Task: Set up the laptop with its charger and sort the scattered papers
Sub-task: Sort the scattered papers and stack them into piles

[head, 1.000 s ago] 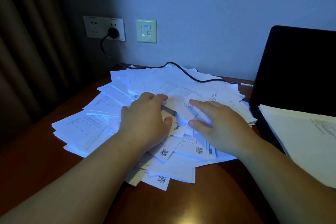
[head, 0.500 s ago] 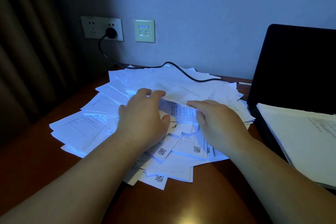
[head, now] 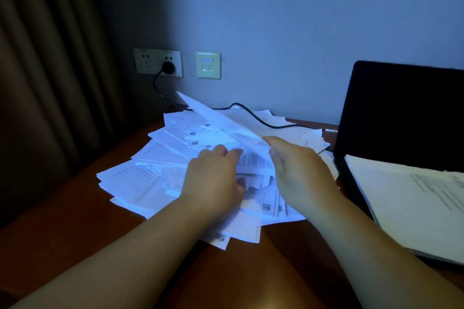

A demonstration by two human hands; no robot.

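Your scattered papers (head: pixel 155 158) lie in a loose fan of white sheets across the middle of the brown table (head: pixel 62 246), many overlapping at odd angles. Several carry small QR-style squares and printed tables or lines of text, but the print is too small and blurred to read.

Your right hand (head: pixel 301 173) pinches one sheet (head: pixel 216 118) between thumb and forefinger; that sheet is lifted at a steep tilt, its far corner pointing up toward the wall. Your left hand (head: pixel 213 178) rests on the heap just beside it, fingers (head: pixel 226 152) curled down onto the papers near the lifted sheet's lower edge; whether they actually grip a page cannot be told.

The laptop (head: pixel 401 118) stands open at the right edge of the table, its screen dark. A stack of printed pages (head: pixel 406 203) lies over its keyboard area.

The black charger cable (head: pixel 253 115) runs from a plug (head: pixel 167 67) in the wall socket (head: pixel 148 61), down and across the far side of the papers toward the laptop. Beside the socket sits a pale wall plate (head: pixel 208 65) with a small blue label, unreadable.
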